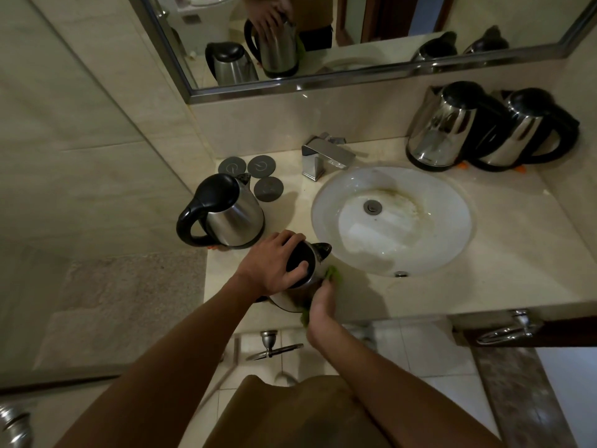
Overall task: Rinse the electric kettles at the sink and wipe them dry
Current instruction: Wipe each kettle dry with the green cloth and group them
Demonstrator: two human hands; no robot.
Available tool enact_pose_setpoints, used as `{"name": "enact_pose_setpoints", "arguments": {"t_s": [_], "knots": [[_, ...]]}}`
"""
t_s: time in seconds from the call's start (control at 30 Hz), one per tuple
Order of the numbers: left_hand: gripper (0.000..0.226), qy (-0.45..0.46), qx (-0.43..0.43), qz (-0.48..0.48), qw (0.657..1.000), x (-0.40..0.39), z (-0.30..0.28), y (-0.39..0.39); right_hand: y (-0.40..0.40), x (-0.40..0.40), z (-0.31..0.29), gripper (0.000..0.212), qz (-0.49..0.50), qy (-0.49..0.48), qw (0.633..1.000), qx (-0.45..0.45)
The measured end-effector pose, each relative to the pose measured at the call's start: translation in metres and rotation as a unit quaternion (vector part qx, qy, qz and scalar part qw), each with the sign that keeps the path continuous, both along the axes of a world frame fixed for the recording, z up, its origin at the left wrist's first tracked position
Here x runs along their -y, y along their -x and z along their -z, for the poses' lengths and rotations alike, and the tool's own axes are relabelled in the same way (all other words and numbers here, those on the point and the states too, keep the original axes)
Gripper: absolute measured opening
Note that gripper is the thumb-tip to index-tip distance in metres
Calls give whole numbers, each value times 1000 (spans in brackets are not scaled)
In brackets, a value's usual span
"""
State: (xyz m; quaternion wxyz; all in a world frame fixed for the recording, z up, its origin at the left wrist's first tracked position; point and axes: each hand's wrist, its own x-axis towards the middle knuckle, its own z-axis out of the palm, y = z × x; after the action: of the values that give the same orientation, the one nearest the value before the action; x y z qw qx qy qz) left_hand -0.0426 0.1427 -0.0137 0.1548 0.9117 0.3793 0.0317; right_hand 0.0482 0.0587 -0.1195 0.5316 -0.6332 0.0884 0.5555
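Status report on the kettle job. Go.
Left hand grips the near kettle by its lid. Right hand presses green cloth to its side. Nothing in the way.

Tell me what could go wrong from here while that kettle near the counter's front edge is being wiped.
1. The kettle being wiped stands close to the counter's front edge; the left hand only grips its lid, so a hard push from the right hand with the green cloth could tip it off.
2. The second kettle stands just behind the left hand; an elbow swing might knock it.
3. The sink basin looks stained, so a dipped cloth might pick up grime.
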Motion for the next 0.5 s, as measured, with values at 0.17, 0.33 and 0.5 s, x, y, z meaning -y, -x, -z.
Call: {"name": "enact_pose_setpoints", "arguments": {"t_s": [0.17, 0.33, 0.5], "knots": [[68, 2, 4, 2, 1000, -1, 1, 0, -44, -8, -60, 36, -178, -33, 975, 132], [71, 8, -10, 9, 1000, -1, 1, 1, -50, -5, -62, 36, -261, -39, 951, 160], [79, -6, -34, 62, 997, -5, -6, 3, -64, 7, -62, 36, -253, -24, 955, 152]]}}
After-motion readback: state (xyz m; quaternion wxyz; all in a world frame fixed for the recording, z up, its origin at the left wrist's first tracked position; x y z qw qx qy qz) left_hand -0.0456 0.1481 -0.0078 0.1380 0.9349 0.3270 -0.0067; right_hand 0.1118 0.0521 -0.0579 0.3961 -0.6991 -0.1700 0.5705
